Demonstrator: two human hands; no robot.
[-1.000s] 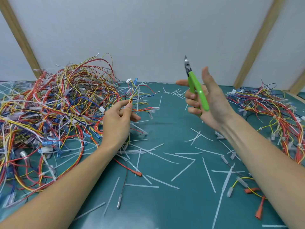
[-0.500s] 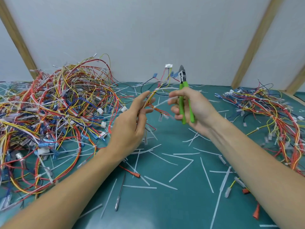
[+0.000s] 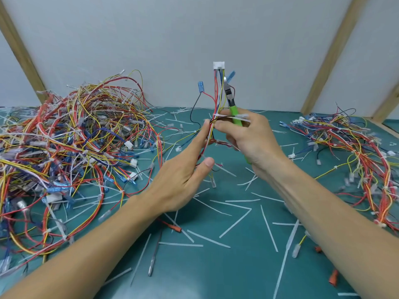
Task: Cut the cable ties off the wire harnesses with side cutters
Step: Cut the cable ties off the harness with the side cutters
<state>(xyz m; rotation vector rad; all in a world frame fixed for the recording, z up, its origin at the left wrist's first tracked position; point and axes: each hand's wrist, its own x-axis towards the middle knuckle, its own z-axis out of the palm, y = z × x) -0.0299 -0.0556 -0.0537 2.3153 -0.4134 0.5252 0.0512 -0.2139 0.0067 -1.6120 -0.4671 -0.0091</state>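
**Readying a harness for the cut**

Holding a small multicoloured wire harness [image 3: 217,98] upright above the green table [image 3: 237,266], both hands are brought together at its middle. The bundle is steadied by the left hand [image 3: 185,173], whose fingers lie nearly straight along the wires, thumb apart; no closed grip is made there. The green-handled side cutters [image 3: 232,104] are kept in the curled grip of the right hand [image 3: 248,137], blades pointing up beside the wires, while its fingertips also pinch the bundle near a white cable tie [image 3: 235,117]. The harness is probably raised so that the tie can be found and faced toward the blades. Whether the blades are parted cannot be told. A large tangled heap of harnesses [image 3: 71,147] lies to the left, a smaller heap [image 3: 356,147] to the right, presumably uncut and finished stock kept apart. Cut white tie strips [image 3: 235,223] are scattered between them.
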